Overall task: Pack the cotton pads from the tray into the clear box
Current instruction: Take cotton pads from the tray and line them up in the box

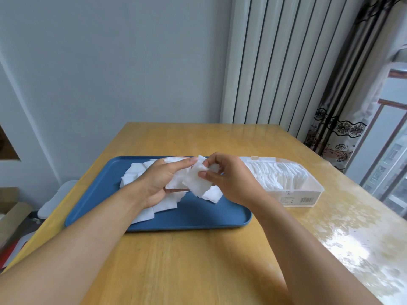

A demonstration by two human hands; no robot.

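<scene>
Between the two hands, above the flat blue plastic tray (pixel 189 216): thin white square cotton pads (pixel 196 180) cradled on the left hand's (pixel 157 179) nearly straight fingers, pinched by the right hand (pixel 222 175), probably for squaring before the half-filled clear rectangular plastic box (pixel 308 193) just rightward.
</scene>
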